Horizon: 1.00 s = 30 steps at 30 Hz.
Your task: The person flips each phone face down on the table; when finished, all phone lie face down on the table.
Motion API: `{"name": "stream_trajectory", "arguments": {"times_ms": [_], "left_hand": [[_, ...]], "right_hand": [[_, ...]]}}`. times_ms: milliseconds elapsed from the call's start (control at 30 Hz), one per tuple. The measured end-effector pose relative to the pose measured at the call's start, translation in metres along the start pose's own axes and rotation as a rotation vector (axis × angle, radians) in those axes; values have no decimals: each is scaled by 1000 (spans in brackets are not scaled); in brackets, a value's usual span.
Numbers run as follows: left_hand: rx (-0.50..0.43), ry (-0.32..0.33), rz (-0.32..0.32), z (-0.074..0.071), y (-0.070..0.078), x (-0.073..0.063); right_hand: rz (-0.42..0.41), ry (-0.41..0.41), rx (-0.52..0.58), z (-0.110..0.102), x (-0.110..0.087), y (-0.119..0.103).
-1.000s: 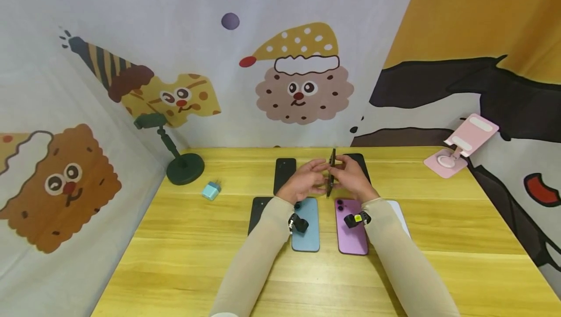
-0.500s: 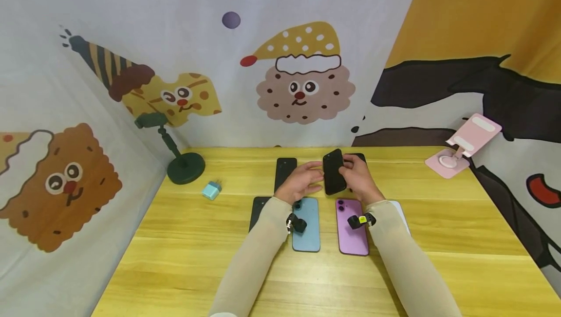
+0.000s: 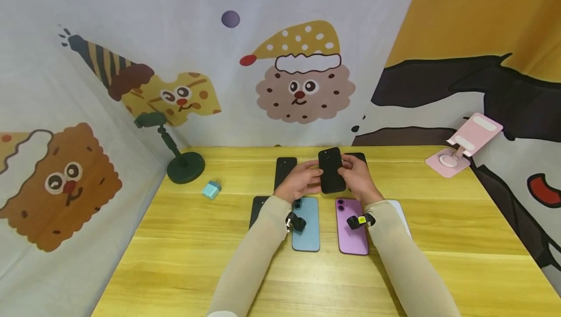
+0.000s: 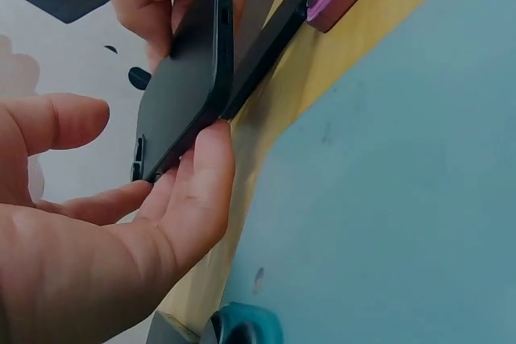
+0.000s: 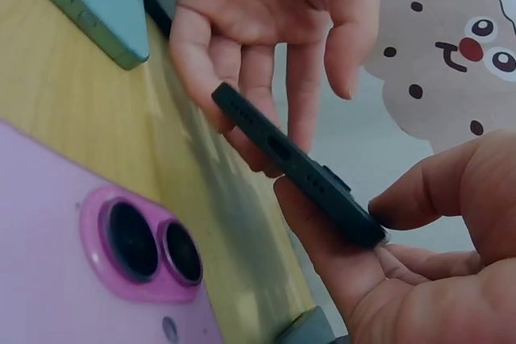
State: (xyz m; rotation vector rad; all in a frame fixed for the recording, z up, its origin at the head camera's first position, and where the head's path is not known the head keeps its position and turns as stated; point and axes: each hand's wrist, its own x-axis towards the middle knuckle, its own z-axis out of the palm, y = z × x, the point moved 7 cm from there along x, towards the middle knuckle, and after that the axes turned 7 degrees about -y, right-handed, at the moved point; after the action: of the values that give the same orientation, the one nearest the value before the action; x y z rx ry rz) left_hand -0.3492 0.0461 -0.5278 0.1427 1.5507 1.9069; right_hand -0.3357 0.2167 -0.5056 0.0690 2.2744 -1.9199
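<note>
A black smartphone (image 3: 331,170) is held up above the far part of the table, its back with the camera lenses facing the head camera. My right hand (image 3: 358,178) pinches its right edge, thumb on one face and fingers on the other, as the right wrist view shows. From the other side, fingertips of my left hand (image 3: 300,181) touch the left edge; the left thumb (image 4: 72,121) stands clear of the phone. Below the hands lie a light blue phone (image 3: 308,229) and a pink-purple phone (image 3: 350,243), both with their backs up.
Black phones lie upper left (image 3: 285,168) and lower left (image 3: 255,207); another black phone (image 3: 360,156) and a white phone (image 3: 400,212) are partly hidden by the right arm. A green stand (image 3: 186,168), a blue charger plug (image 3: 212,190) and a pink phone stand (image 3: 447,161) flank them.
The phone has turned from edge-on to showing its back, then shifted slightly left and straightened. My right hand keeps its grip; the left fingers now touch the left edge.
</note>
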Motion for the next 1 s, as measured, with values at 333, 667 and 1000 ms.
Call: {"name": "stream_trajectory", "arguments": {"times_ms": [333, 667, 1000], "left_hand": [[73, 47, -19, -6, -1, -2], [226, 79, 26, -12, 4, 1], [306, 129, 35, -14, 2, 1]], "right_hand": [[36, -18, -104, -2, 3, 9], [34, -55, -241, -6, 6, 13], [42, -60, -302, -8, 7, 17]]}}
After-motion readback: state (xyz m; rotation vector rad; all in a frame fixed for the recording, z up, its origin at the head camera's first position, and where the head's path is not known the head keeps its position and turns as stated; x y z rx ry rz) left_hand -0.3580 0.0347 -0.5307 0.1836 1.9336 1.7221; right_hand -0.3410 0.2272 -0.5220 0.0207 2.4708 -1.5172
